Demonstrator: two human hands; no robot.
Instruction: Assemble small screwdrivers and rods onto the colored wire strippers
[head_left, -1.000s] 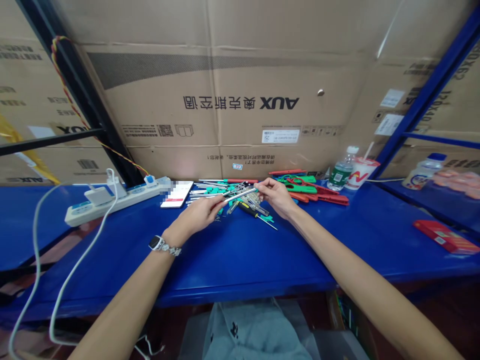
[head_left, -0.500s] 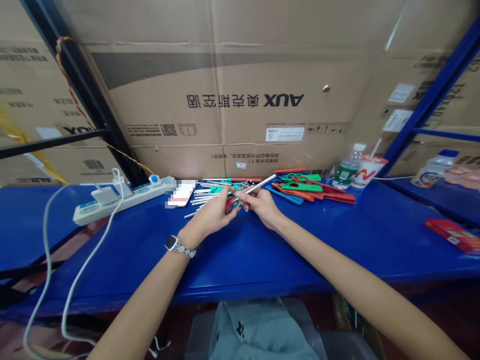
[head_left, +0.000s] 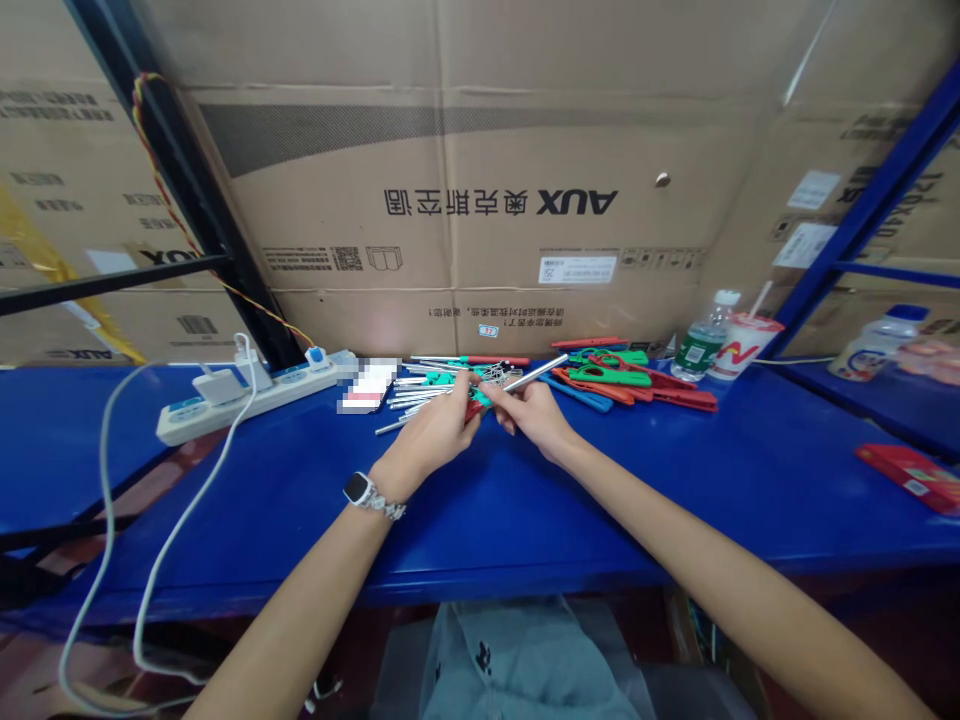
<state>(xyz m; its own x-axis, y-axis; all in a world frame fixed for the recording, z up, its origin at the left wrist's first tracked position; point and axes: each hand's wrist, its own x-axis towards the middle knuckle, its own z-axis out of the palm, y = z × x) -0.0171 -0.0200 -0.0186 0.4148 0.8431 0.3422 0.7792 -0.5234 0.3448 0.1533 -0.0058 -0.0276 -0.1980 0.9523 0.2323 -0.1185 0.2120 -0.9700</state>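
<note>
Right hand (head_left: 546,420) pinches silver rod (head_left: 538,372), jutting past fingertips; left hand (head_left: 435,432) grips red-green part (head_left: 475,406). Rod likely light, stiff, slick; best held mid-length.

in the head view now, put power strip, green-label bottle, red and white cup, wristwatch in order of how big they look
1. power strip
2. green-label bottle and red and white cup: too alike to rank
3. wristwatch, though nearer the camera

phone (head_left: 369,386) left of rods (head_left: 416,394)
</note>
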